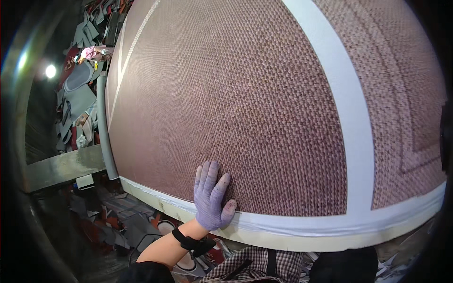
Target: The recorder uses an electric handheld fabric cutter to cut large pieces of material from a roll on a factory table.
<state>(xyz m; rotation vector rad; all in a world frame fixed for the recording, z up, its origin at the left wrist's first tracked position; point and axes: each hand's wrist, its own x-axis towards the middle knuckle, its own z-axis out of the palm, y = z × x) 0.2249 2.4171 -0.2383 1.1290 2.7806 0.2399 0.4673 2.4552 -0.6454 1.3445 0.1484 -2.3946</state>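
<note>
A large brown sheet [255, 118] with a printed woven-look pattern and white bands spreads over a broad work table [302, 241]. My left hand [212, 198], in a thin purple knitted glove, lies palm down at the sheet's near edge. Its fingers are stretched out and slightly apart, with nothing gripped. The glove's fingertips look stained, and a black strap [188, 241] circles the wrist. One white band [356, 141] runs away from me to the right of the hand; another white border [302, 224] follows the near edge. My right hand is out of the picture.
Along the table's left end runs a grey rolled edge [104, 127]. Beyond it lie heaps of grey and red mat scraps [78, 101], and a person in pink [89, 54] is at the far left. A metal beam [66, 162] and more scraps [137, 228] sit below table height.
</note>
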